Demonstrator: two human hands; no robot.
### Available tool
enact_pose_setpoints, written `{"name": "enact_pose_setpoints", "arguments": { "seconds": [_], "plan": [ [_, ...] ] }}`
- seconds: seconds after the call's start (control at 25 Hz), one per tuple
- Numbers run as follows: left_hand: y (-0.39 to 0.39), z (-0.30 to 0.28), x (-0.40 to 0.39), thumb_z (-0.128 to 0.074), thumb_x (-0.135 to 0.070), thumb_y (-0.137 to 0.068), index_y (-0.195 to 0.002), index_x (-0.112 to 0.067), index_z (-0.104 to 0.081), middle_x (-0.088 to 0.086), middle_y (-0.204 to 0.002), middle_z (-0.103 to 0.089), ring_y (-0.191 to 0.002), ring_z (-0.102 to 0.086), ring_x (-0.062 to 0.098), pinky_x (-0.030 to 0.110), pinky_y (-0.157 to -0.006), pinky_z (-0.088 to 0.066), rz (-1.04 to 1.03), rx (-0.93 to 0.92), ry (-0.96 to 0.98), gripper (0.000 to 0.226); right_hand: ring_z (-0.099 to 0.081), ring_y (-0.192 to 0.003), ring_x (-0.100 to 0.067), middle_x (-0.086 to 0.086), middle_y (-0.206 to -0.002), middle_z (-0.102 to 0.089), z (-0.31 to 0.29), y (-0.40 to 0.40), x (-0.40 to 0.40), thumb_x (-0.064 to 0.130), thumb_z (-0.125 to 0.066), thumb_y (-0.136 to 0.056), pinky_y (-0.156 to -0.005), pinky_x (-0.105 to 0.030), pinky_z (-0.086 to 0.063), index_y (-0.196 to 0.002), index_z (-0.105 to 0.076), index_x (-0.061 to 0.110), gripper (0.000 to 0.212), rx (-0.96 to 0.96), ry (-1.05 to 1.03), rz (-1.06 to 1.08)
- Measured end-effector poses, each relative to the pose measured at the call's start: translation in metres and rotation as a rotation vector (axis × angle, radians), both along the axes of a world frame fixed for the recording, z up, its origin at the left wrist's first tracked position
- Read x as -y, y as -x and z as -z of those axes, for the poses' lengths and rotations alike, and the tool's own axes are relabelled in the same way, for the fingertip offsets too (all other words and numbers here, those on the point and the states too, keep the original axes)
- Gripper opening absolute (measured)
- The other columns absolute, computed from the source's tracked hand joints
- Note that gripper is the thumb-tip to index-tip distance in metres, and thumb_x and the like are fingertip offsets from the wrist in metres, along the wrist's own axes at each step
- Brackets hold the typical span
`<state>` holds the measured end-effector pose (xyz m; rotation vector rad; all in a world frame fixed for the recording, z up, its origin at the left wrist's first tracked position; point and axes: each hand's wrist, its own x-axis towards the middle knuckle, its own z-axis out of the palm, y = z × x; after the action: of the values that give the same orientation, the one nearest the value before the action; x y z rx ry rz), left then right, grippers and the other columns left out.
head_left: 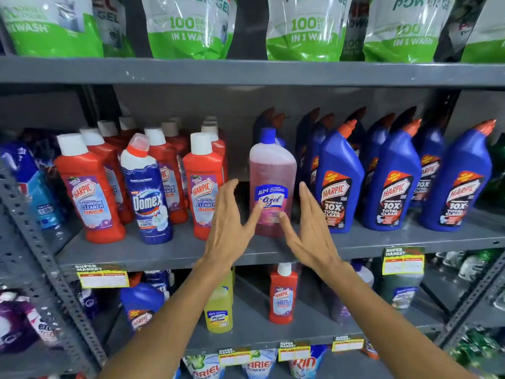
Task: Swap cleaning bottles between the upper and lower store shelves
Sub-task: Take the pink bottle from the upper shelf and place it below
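A pink Lizol bottle with a blue cap stands upright on the upper shelf, between red Harpic bottles and blue Harpic bottles. My left hand and my right hand are spread open on either side of its lower half. Both thumbs touch or nearly touch its label; neither hand grips it. On the lower shelf stand a red Harpic bathroom cleaner and a yellow Lizol bottle, partly behind my left forearm.
Red Harpic bottles and a Domex bottle fill the upper shelf's left, blue Harpic bottles its right. Green detergent pouches sit on the top shelf. Perforated grey uprights frame the left side. Price tags hang on shelf edges.
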<state>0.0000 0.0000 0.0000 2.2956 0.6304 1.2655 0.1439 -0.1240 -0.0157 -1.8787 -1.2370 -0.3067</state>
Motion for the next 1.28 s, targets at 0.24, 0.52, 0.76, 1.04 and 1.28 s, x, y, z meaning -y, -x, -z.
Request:
{"name": "enact_pose_setpoints", "arguments": {
  "seconds": [0.24,0.52,0.76,1.04,1.28],
  "plan": [
    [-0.044,-0.018,-0.023,-0.086,-0.033,-0.089,-0.156,-0.021,-0.041,-0.010,-0.146,-0.062,-0.127,-0.063,-0.007,0.018,-0.107,-0.055,0.112,0.039,0.363,0.082,-0.048,-0.152,-0.033,-0.020,-0.165,-0.049,0.039,-0.035,-0.002,0.039,-0.040,-0.111,-0.126,-0.037,-0.034,-0.161,-0.041,0.000,0.062,0.093,0.421,0.036],
    [-0.050,-0.036,-0.030,-0.097,-0.022,-0.060,-0.131,-0.025,-0.061,-0.006,-0.127,-0.078,-0.116,-0.077,0.009,0.023,-0.089,-0.063,0.258,0.163,0.676,0.080,-0.064,-0.138,-0.038,-0.027,-0.146,-0.066,0.064,-0.041,-0.009,0.032,-0.034,-0.101,-0.117,-0.047,-0.050,-0.143,-0.062,-0.008,0.064,0.304,0.450,0.090],
    [-0.010,-0.029,0.018,-0.096,-0.010,-0.062,-0.136,-0.020,-0.062,0.000,-0.132,-0.078,-0.121,-0.076,0.017,0.039,-0.099,-0.065,0.194,0.276,0.651,0.082,-0.057,-0.146,-0.037,-0.028,-0.154,-0.058,0.065,-0.045,-0.010,0.033,-0.029,-0.103,-0.122,-0.045,-0.044,-0.148,-0.056,-0.008,0.067,0.353,0.460,0.090],
    [0.074,0.018,0.093,-0.095,-0.004,-0.046,-0.123,-0.024,-0.071,-0.011,-0.107,-0.086,-0.092,-0.082,0.002,0.019,-0.075,-0.066,0.071,0.349,0.766,0.083,-0.054,-0.148,-0.036,-0.027,-0.158,-0.054,0.068,-0.048,-0.013,0.033,-0.029,-0.103,-0.124,-0.046,-0.040,-0.150,-0.054,-0.008,0.067,0.359,0.412,0.098],
    [0.075,0.152,0.104,-0.112,-0.020,-0.037,-0.108,-0.049,-0.075,-0.013,-0.108,-0.081,-0.095,-0.072,0.001,0.015,-0.078,-0.062,-0.097,0.098,0.823,0.085,-0.048,-0.154,-0.032,-0.023,-0.163,-0.050,0.064,-0.043,-0.012,0.033,-0.034,-0.105,-0.129,-0.041,-0.031,-0.155,-0.049,-0.005,0.064,0.343,0.452,0.123]
  ]
}}
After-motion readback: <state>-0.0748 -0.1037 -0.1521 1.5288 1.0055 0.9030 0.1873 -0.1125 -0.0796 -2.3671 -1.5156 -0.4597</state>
